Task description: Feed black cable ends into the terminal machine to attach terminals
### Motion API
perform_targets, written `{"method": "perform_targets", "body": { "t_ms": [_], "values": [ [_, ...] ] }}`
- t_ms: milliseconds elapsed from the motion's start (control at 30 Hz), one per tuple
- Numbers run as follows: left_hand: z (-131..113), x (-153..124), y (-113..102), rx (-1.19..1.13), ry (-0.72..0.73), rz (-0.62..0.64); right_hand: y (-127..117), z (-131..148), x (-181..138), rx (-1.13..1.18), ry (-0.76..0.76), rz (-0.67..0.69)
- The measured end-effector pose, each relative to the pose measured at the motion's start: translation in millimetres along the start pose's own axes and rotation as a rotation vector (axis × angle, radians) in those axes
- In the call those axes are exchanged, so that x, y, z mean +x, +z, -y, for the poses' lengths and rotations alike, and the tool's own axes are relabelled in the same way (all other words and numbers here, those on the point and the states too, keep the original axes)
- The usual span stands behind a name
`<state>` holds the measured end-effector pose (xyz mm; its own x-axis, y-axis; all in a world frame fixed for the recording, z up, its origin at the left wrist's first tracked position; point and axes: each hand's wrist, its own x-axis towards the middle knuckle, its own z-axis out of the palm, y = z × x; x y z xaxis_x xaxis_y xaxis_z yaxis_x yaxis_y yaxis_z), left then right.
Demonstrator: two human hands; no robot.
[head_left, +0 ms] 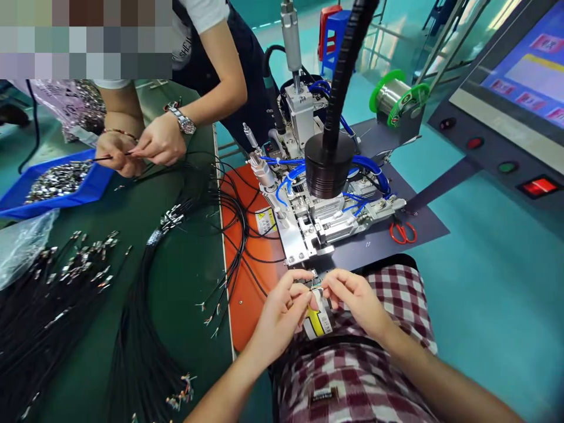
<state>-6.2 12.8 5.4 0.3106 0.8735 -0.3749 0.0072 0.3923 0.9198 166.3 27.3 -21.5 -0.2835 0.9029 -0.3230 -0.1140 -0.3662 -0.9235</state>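
At the front edge of a bench machine [328, 220], my left hand [282, 311] and my right hand [355, 299] are close together, each closed in a pinch. Thin wires of a cable end [316, 288] run between the fingertips, though the detail is too small to make out fully. A small metal piece [314, 274] sits just above the fingertips. Behind the hands, a yellow and white label [318, 322] shows over my lap. Several black cables [240, 226] lie to the left on the orange plate [247, 320], with bare coloured wire ends.
A co-worker's hands [143, 147] hold a dark cable beside a blue tray [83, 197] of metal connectors. Cable bundles [132, 317] cover the green table. Red-handled scissors [402, 232], a solder spool [393, 97] and a control panel [497, 153] are to the right. A black flexible hose [346, 76] hangs overhead.
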Motion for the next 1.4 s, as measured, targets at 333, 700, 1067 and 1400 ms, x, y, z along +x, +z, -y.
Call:
{"method": "perform_targets", "body": {
  "t_ms": [333,700,1067,1400],
  "values": [
    [0.6,-0.8,-1.4,0.007,0.003,0.012,4.9,-7.6,2.3,0.060,-0.002,0.023],
    [-2.4,-2.2,-3.0,-0.085,-0.017,0.046,6.2,-10.0,2.3,0.176,0.009,0.053],
    [-3.8,-4.7,-5.0,-0.085,-0.038,0.119,7.8,-5.9,3.5,0.102,0.021,0.081],
    [-2.4,-4.5,-2.6,0.013,-0.068,0.042,-1.7,0.5,6.6,0.052,-0.007,0.155]
  ]
}}
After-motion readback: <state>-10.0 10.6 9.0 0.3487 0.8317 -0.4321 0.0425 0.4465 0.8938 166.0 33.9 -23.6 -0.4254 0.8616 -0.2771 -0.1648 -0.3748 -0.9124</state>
